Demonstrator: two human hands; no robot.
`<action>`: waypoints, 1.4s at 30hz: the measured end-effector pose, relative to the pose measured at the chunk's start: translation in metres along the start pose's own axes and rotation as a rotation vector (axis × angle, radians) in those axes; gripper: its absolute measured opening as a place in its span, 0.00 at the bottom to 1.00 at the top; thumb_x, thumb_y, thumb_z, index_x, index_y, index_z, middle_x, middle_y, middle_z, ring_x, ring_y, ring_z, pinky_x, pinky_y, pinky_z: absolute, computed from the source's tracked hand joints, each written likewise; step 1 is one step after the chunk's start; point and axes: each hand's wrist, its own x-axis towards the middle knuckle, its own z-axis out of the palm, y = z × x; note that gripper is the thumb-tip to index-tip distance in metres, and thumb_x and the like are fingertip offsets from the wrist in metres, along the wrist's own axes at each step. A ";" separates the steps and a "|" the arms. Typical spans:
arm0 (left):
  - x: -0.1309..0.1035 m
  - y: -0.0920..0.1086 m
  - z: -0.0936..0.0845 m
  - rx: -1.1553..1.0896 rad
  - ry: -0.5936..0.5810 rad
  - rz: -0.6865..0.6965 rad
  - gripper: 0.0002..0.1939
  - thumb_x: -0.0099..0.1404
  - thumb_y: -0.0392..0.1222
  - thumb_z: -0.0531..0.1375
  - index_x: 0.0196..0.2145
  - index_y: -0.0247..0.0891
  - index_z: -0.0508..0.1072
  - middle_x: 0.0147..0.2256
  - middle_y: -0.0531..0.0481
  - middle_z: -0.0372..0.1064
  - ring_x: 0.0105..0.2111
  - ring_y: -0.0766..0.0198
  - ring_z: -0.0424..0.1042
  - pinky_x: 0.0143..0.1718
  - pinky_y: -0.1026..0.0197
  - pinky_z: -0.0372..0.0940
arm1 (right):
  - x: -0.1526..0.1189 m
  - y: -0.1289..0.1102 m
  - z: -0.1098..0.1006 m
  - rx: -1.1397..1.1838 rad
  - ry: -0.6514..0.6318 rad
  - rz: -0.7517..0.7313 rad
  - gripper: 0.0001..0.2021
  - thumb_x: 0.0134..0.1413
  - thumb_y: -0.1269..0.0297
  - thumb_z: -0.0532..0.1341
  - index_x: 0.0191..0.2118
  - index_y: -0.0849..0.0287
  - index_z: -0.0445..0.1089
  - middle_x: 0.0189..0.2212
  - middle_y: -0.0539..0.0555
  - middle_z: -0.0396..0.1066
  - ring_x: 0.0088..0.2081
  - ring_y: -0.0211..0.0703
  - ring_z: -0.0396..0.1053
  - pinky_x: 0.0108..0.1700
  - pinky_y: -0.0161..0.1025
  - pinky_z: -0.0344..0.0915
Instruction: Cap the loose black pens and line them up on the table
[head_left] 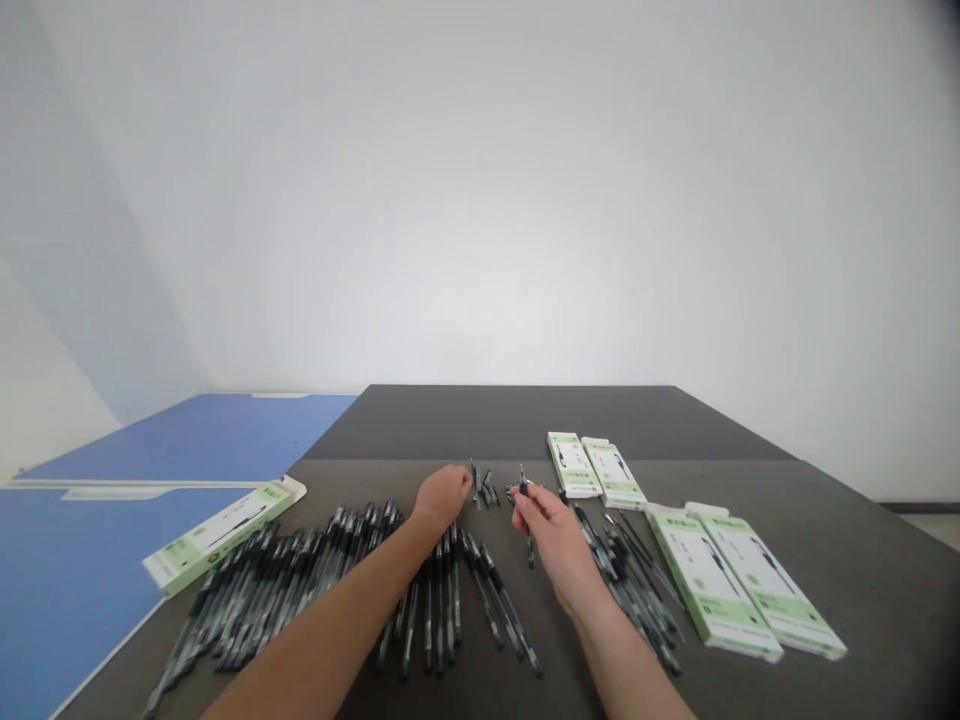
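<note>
My right hand (540, 510) pinches a dark pen (523, 482) between thumb and fingers, its tip pointing up. To its left, my left hand (445, 492) is closed beside a few small pen parts (487, 490); what its fingers hold, if anything, is hidden. A large spread of black-and-clear pens (300, 570) lies on the dark table under and left of my left arm. Between my forearms lie several more pens (499, 600). Another pile of pens and thin refills (634, 580) rests just right of my right hand.
Two green-and-white boxes (739, 580) lie at the right on the dark table (862, 540), with two more boxes (592, 470) farther back. One box (221, 532) sits at the left edge, beside a blue surface (75, 570). A white wall stands behind.
</note>
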 end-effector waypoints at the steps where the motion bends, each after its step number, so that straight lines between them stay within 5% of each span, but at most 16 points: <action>1: -0.004 0.001 -0.006 -0.042 0.016 -0.003 0.10 0.61 0.39 0.52 0.32 0.37 0.73 0.34 0.45 0.72 0.39 0.60 0.70 0.43 0.61 0.60 | 0.000 0.001 0.000 -0.009 -0.009 0.001 0.14 0.50 0.52 0.56 0.33 0.58 0.69 0.21 0.47 0.62 0.27 0.39 0.61 0.32 0.35 0.56; 6: -0.050 0.009 -0.033 -0.307 0.061 0.001 0.15 0.63 0.47 0.49 0.39 0.37 0.70 0.34 0.50 0.73 0.34 0.65 0.71 0.37 0.66 0.63 | -0.003 0.000 0.004 -0.133 -0.072 -0.024 0.10 0.50 0.58 0.57 0.32 0.57 0.71 0.23 0.48 0.66 0.28 0.41 0.62 0.33 0.37 0.57; 11: -0.103 0.008 -0.030 -1.283 0.103 -0.233 0.13 0.54 0.45 0.61 0.36 0.37 0.71 0.31 0.54 0.70 0.31 0.68 0.69 0.38 0.65 0.64 | -0.011 0.000 0.012 -0.272 -0.126 -0.113 0.09 0.49 0.62 0.59 0.36 0.56 0.73 0.35 0.54 0.72 0.37 0.46 0.67 0.41 0.41 0.60; 15: -0.117 0.000 -0.024 -1.600 0.100 -0.359 0.10 0.50 0.40 0.65 0.33 0.38 0.72 0.29 0.56 0.68 0.28 0.72 0.68 0.37 0.68 0.64 | -0.017 0.000 0.017 -0.446 -0.214 -0.212 0.09 0.52 0.64 0.57 0.36 0.56 0.73 0.33 0.54 0.72 0.36 0.45 0.67 0.41 0.40 0.61; 23: -0.123 0.002 -0.026 -1.572 0.068 -0.331 0.09 0.51 0.39 0.65 0.32 0.37 0.73 0.29 0.55 0.68 0.30 0.71 0.67 0.37 0.68 0.62 | -0.025 0.000 0.022 -0.681 -0.329 -0.332 0.10 0.56 0.66 0.53 0.40 0.55 0.70 0.32 0.52 0.69 0.37 0.42 0.66 0.41 0.38 0.60; 36: -0.121 0.000 -0.030 -1.034 0.057 -0.218 0.11 0.54 0.45 0.61 0.33 0.37 0.73 0.31 0.52 0.71 0.34 0.62 0.68 0.37 0.63 0.60 | -0.026 0.003 0.024 -1.026 -0.285 -0.537 0.10 0.56 0.70 0.54 0.42 0.57 0.69 0.31 0.54 0.69 0.35 0.45 0.64 0.39 0.41 0.60; 42: -0.123 0.002 -0.026 -1.166 -0.002 -0.209 0.10 0.54 0.45 0.62 0.33 0.37 0.73 0.29 0.52 0.69 0.33 0.64 0.66 0.37 0.64 0.59 | -0.027 0.005 0.026 -0.831 -0.317 -0.467 0.11 0.56 0.69 0.53 0.42 0.57 0.69 0.32 0.55 0.71 0.36 0.45 0.66 0.41 0.42 0.60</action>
